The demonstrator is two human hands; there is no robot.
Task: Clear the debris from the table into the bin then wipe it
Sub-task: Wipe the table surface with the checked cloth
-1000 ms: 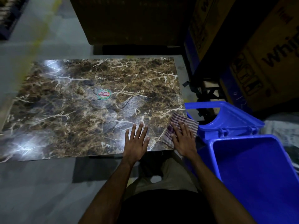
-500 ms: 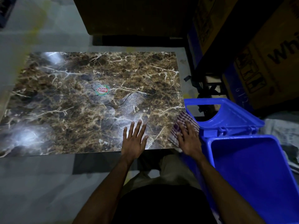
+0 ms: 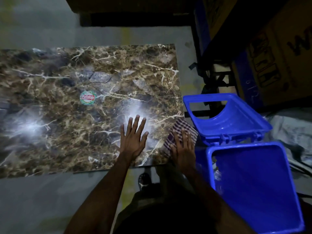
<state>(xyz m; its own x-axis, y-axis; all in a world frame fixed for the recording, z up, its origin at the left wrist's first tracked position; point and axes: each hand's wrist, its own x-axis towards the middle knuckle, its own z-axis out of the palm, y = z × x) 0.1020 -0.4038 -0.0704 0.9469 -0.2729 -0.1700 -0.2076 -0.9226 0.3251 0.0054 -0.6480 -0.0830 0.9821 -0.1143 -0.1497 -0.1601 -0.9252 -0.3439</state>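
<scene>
A brown marble-patterned table top (image 3: 67,135) fills the left and middle of the view. My left hand (image 3: 134,139) lies flat on it near the front edge, fingers straight and spread. My right hand (image 3: 183,147) presses flat on a checked cloth (image 3: 181,126) at the table's front right corner. A blue bin (image 3: 253,186) stands open just right of that corner, its hinged lid (image 3: 233,117) flipped back. A round green and red sticker (image 3: 87,97) sits on the marble left of centre.
Large cardboard boxes (image 3: 273,53) stand behind the bin at the upper right. A dark cabinet (image 3: 131,12) blocks the far side of the table. Grey floor (image 3: 33,200) surrounds the table. My foot (image 3: 143,180) shows below the table's front edge.
Both hands keep their places on the table, the right one still on the cloth. The view has shifted, so the table sits further left in the frame.
</scene>
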